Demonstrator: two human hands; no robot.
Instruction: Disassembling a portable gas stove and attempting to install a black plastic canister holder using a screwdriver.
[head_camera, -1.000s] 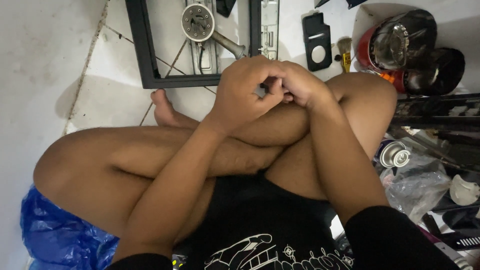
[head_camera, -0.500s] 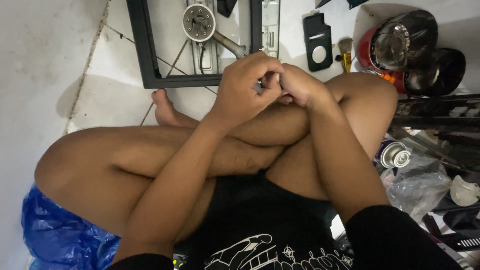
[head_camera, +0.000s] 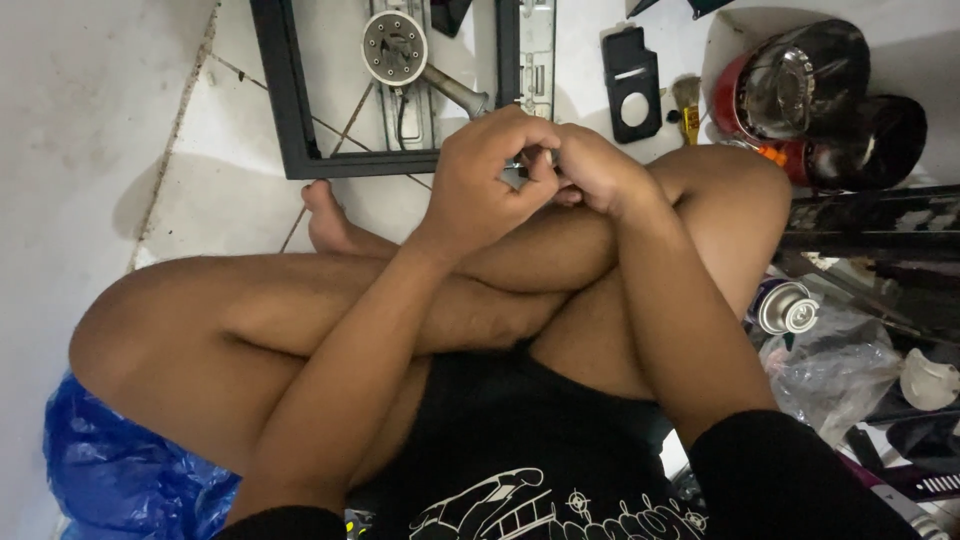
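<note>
One small metal part, grey and mostly hidden, pinched between both hands above the crossed knees. Left hand: fingers curled over the part from above, thumb pressing in from below, grasping it. Right hand: fingers folded into a loose fist against the left, tips meeting the part on its right side; whether they grip it or only steady it cannot be told. Only a sliver of the part shows in the gap between the two thumbs; its full shape is not visible. Judged handling: light, rigid, probably smooth and easy to drop, so best held by fingertip pinch at its ends, close over the lap. Surroundings, on the tiled floor: black frame just ahead of the hands, with a round burner head on a metal tube inside it; a black plate with a round hole to the right of the frame; a red pot and dark bowl further right; a spray can beside the right knee; a clear bag; a blue bag under the left thigh.
</note>
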